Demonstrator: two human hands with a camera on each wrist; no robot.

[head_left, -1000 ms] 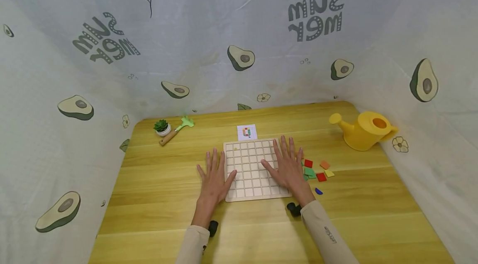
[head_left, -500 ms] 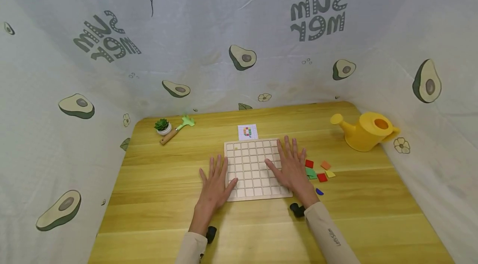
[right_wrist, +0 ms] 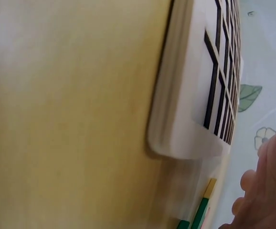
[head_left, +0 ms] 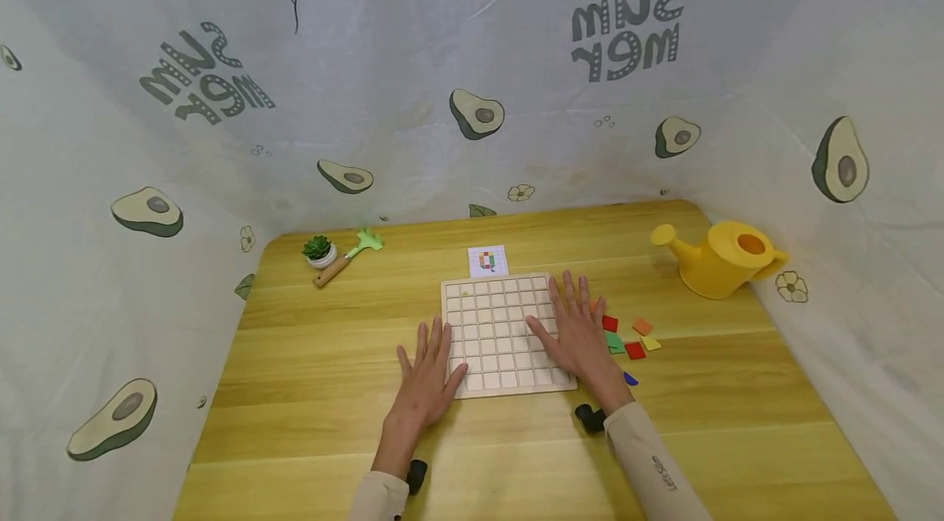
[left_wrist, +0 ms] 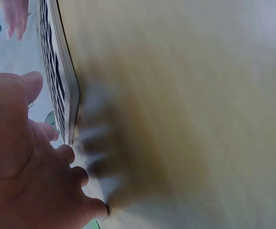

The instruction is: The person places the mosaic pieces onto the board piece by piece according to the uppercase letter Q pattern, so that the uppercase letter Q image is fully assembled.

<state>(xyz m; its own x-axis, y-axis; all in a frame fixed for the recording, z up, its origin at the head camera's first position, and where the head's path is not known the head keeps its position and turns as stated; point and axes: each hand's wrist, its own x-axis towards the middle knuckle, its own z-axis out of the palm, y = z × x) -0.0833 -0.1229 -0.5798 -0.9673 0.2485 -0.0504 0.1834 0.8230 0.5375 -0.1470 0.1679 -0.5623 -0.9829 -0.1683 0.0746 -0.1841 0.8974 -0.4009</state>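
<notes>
A pale wooden grid board (head_left: 497,341) lies on the table between my two hands. My left hand (head_left: 424,390) is by the board's left edge, fingers extended and holding nothing. Over the board's right side is my right hand (head_left: 584,345), its fingers spread with nothing in them. In the left wrist view, the left hand (left_wrist: 28,157) hovers beside the board's edge (left_wrist: 71,90). The right wrist view has the right hand (right_wrist: 274,176) near the board corner (right_wrist: 176,138). Flat colored tiles, including a red tile (head_left: 635,351) and a green tile (head_left: 614,343), lie beside the right hand, which partly hides the group.
A pattern card (head_left: 487,260) lies behind the board. At the back left are a small potted plant (head_left: 319,251) and a toy hand rake (head_left: 347,259). A yellow watering can (head_left: 719,259) stands at the back right. A blue tile (head_left: 630,379) sits nearer the front.
My left hand has drawn back along the board's left edge, toward the body. The right hand has shifted slightly to the right. Board and tiles stay in place.
</notes>
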